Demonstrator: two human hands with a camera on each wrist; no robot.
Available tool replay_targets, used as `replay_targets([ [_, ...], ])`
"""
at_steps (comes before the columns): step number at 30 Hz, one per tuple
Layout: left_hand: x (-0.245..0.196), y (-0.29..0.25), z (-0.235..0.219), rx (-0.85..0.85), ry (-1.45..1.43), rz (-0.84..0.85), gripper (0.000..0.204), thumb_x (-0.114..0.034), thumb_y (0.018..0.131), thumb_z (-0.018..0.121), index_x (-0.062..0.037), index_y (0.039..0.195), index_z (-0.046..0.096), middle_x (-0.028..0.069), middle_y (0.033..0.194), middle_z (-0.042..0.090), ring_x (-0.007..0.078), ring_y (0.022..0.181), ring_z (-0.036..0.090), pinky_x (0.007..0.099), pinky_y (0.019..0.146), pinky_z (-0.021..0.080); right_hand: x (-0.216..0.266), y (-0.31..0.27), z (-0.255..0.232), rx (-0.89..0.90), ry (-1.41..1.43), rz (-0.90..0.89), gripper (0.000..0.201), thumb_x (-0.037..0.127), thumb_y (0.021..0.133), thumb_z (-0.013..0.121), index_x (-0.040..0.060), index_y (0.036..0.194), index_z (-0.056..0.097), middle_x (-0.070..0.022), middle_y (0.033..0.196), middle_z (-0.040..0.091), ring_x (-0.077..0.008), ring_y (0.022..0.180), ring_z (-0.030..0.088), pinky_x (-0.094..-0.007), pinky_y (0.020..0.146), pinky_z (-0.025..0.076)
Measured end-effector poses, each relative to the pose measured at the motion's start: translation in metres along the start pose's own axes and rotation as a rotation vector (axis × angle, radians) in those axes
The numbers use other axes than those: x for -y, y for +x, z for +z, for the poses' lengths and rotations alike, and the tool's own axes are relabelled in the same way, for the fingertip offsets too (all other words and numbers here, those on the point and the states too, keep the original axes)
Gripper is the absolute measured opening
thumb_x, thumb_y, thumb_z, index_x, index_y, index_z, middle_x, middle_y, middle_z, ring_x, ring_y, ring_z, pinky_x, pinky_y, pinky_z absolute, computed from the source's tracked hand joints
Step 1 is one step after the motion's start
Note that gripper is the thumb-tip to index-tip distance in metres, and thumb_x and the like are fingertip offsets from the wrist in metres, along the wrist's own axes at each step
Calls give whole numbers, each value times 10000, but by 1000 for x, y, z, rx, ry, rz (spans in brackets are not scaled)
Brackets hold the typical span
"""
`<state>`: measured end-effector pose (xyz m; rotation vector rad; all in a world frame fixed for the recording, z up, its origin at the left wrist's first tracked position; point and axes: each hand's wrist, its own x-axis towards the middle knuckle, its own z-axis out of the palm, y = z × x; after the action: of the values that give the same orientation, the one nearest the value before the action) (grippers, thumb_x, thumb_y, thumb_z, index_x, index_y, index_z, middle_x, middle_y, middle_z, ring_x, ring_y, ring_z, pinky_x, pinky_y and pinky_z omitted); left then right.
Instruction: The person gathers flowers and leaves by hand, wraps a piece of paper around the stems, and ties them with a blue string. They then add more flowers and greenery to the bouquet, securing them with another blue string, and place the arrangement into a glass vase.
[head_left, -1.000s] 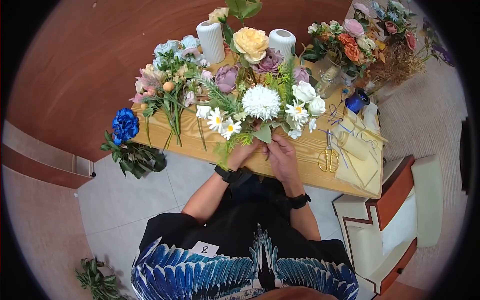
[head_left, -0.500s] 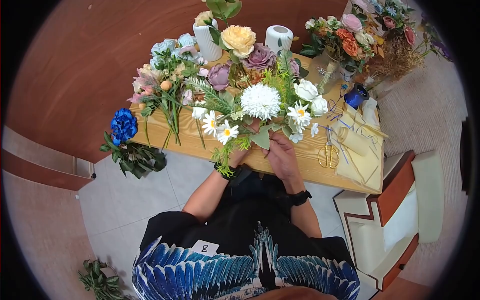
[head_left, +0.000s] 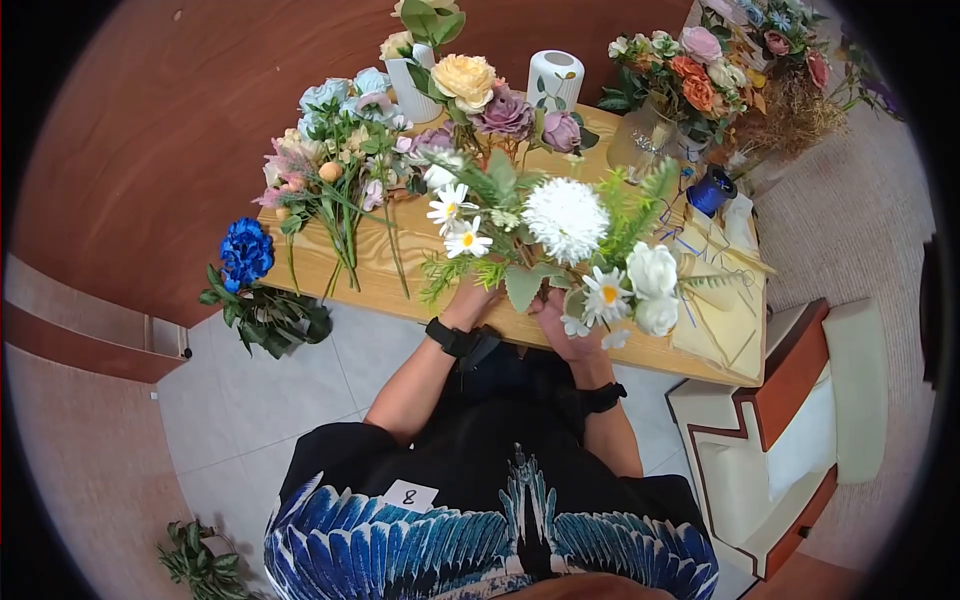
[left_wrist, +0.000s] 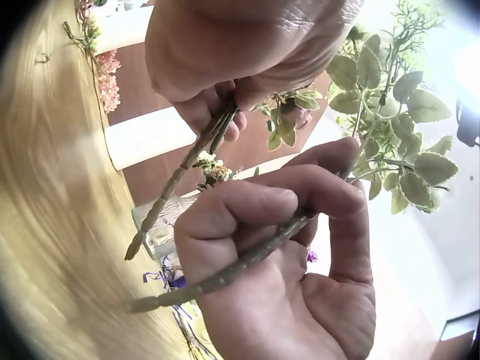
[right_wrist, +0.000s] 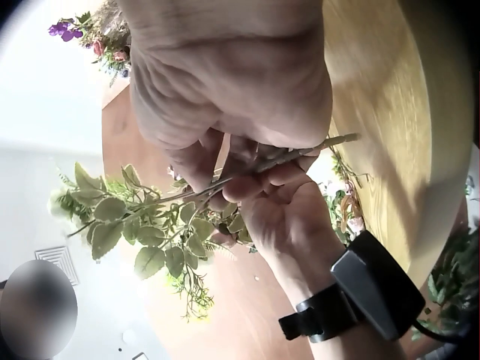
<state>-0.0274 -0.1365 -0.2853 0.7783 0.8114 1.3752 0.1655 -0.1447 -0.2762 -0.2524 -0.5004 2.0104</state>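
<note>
In the left wrist view, the left hand (left_wrist: 247, 52) has its fingers curled round slim, brown-green jointed stems (left_wrist: 166, 196). The right hand (left_wrist: 277, 277) clamps a similar green jointed stem (left_wrist: 244, 262) between thumb and fingers, close by. Green sprays of pale-edged leaves (left_wrist: 411, 165) spread beyond its fingertips.

In the head view, the white-and-green flower bunch (head_left: 566, 219) fans out just beyond both hands, above the near side of the light wooden table (head_left: 350, 290). It has a round, densely petalled white bloom in the middle, white daisies with yellow centres (head_left: 467, 239), white roses (head_left: 652, 285) and feathery green sprigs.

Farther out, cut flowers in light blue, pink and peach (head_left: 335, 150) lie to the left. A spool of blue ribbon (head_left: 712, 190) and pale yellow wrapping sheets (head_left: 725, 335) are to the right. At the back are a white vase (head_left: 555, 80) and a clear glass vase (head_left: 640, 140) near orange and pink flowers.

A white card (head_left: 410, 496) on the black shirt with a blue feather print (head_left: 480, 465) reads "8".
</note>
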Motion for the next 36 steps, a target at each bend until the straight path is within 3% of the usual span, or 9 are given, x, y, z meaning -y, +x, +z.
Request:
replay_targets([
  [4, 10, 5, -16, 91, -142, -36, 298, -205, 919, 660, -28, 1137, 560, 66, 1054, 601, 156, 918, 608, 302, 793, 541, 16, 0, 17, 162, -470, 45, 384, 391, 912, 621, 131, 1192, 583, -33, 1217, 590, -250, 1208, 496, -503, 1046, 375],
  [6, 91, 72, -77, 212, -867, -55, 364, -221, 871, 722, -20, 1143, 585, 35, 1013, 635, 153, 889, 628, 338, 792, 557, 0, 0, -53, 320, 175, 64, 523, 394, 919, 633, 109, 1339, 508, -45, 1349, 538, -263, 1260, 494, -463, 1114, 352],
  [8, -18, 41, 3, -37, 438, 558, 257, -154, 879, 708, -7, 1072, 624, 23, 917, 670, 137, 803, 643, 324, 780, 566, 15, -11, -50, 1, -60, -73, 517, 422, 915, 635, 104, 1310, 532, -39, 1312, 555, -234, 1201, 522, -436, 1043, 404],
  [9, -50, 1, 51, -122, -168, 228, 144, -113, 921, 662, 1, 1008, 648, 31, 872, 695, 112, 764, 652, 272, 731, 555, 21, -7, -12, 109, -43, -91, 523, 450, 893, 657, 115, 1281, 553, -24, 1273, 567, -214, 1123, 548, -416, 940, 435],
  [14, -69, 6, 75, -104, 193, 271, 165, -162, 976, 590, -25, 1066, 611, 39, 984, 666, 108, 859, 617, 249, 754, 504, 34, 0, 7, 358, -166, -97, 536, 420, 877, 686, 98, 1281, 545, -91, 1214, 580, -231, 1052, 553, -407, 921, 435],
  [16, -28, 18, 49, 148, -121, 302, 262, -201, 993, 552, -44, 1203, 557, 20, 1077, 620, 121, 953, 573, 265, 826, 473, -3, 5, 1, -198, -1101, -651, 214, 91, 972, 532, 26, 1170, 576, -86, 1077, 630, -198, 942, 616, -298, 753, 528],
  [24, 36, 17, 6, 19, 417, 186, 343, -173, 1014, 530, -49, 1331, 484, 64, 1267, 553, 166, 1142, 539, 336, 966, 471, 0, 17, 69, -119, -513, -542, 205, -85, 932, 520, -2, 1116, 561, -28, 1021, 621, -111, 989, 587, -275, 939, 454],
  [27, 34, 17, 20, 125, -407, 108, 304, -164, 1013, 530, -47, 1292, 504, 63, 1258, 562, 155, 1120, 550, 335, 955, 471, -2, 17, 58, -268, -612, -567, 155, -71, 932, 557, -4, 1071, 560, -23, 1003, 616, -99, 952, 589, -256, 901, 463],
  [36, -4, 7, 52, -247, 617, 308, 161, -41, 944, 530, 20, 1063, 620, 43, 969, 635, 129, 855, 570, 290, 715, 480, -8, 16, 64, -216, -681, -580, 138, -56, 919, 608, 16, 1030, 569, -11, 969, 604, -59, 879, 576, -211, 799, 466],
])
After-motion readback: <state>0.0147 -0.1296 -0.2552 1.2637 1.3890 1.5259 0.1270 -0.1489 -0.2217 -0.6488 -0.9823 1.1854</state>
